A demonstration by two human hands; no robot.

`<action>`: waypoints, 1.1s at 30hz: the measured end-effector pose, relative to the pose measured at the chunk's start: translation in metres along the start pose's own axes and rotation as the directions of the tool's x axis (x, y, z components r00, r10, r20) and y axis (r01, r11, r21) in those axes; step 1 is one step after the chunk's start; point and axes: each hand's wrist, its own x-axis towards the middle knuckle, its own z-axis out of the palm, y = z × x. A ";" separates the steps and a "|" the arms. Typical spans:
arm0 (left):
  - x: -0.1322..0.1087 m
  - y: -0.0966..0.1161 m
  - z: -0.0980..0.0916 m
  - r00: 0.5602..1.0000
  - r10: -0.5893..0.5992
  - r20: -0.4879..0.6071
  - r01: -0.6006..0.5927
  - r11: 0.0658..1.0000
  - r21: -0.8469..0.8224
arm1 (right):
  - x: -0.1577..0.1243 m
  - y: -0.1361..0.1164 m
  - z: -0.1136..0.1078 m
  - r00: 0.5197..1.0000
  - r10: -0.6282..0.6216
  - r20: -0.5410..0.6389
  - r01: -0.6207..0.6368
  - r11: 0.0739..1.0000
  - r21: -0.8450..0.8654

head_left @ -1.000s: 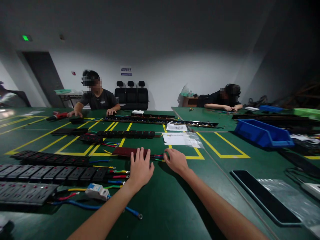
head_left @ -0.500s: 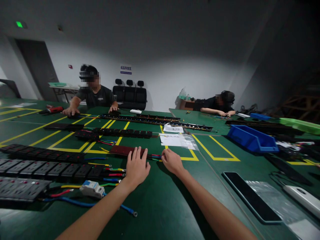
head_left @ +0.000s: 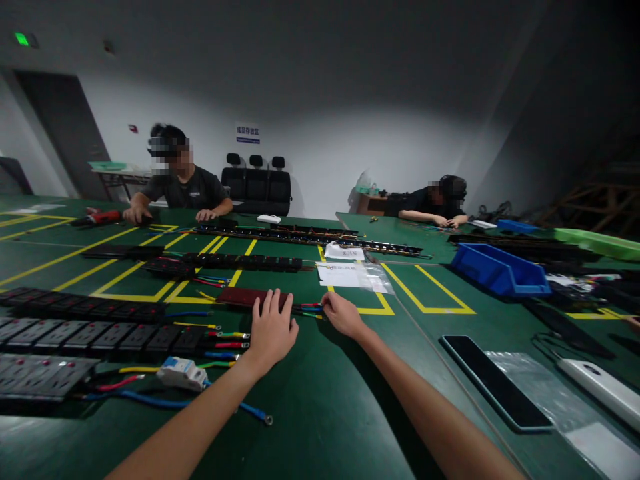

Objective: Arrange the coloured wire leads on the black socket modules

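Note:
My left hand (head_left: pixel 273 328) lies with its fingers stretched over the right end of a flat dark red block (head_left: pixel 236 297). Short wires (head_left: pixel 309 307) in red, blue and yellow-green come out of that end. Their tips reach the curled fingers of my right hand (head_left: pixel 343 315), which pinch at the wire ends; the exact grip is partly hidden. To the left lie black socket strips (head_left: pixel 105 338) with ring-terminal leads. A small white breaker (head_left: pixel 182 373) with a blue top sits on thick wires near my left forearm.
Paper labels (head_left: pixel 343 275) lie beyond my right hand. At right are a phone (head_left: pixel 493 381), a clear plastic bag (head_left: pixel 531 383), a white power bank-like device (head_left: pixel 603 388) and a blue bin (head_left: pixel 500 272). Two co-workers sit across the green table; a red-handled tool (head_left: pixel 106 217) lies far left.
The view has shifted slightly. My hands stay at the red block and its wires, with the right fingers slightly rearranged. One hand of the left co-worker has moved left.

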 end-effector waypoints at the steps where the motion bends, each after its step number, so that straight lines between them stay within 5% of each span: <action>1: 0.000 0.000 -0.001 1.000 -0.001 0.010 0.001 1.000 -0.002 | 0.000 0.001 0.000 1.000 -0.011 -0.003 0.011 1.000 0.002; 16: 0.000 -0.001 0.003 1.000 0.014 -0.002 -0.014 1.000 0.000 | -0.006 -0.006 -0.002 0.993 -0.103 -0.063 0.102 0.995 -0.014; 33: 0.000 -0.001 0.000 1.000 0.000 0.002 0.000 1.000 0.020 | -0.005 -0.011 0.000 0.999 -0.029 -0.034 0.028 0.999 -0.031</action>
